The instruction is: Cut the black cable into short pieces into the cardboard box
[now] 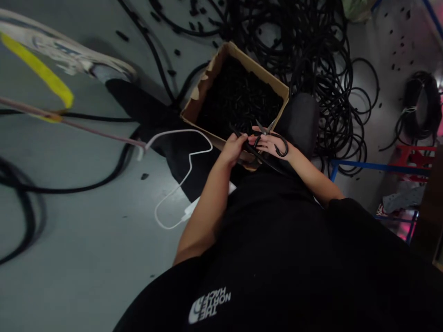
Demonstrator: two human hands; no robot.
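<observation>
My left hand is closed around a length of black tubing, which runs on toward my lap. Right beside it, my right hand holds a pair of scissors with black loop handles. The blades stand apart and point up, away from my body. Several fingers of this hand stretch toward the tubing. Both hands are over the near edge of a cardboard box, which sits between my legs. Many short black pieces lie inside the box.
Tangled black tubing is heaped on the floor beyond the box. A tied coil lies at the right, near a red stool and a blue metal frame. A white cable hangs over my left leg. Black scraps dot the floor.
</observation>
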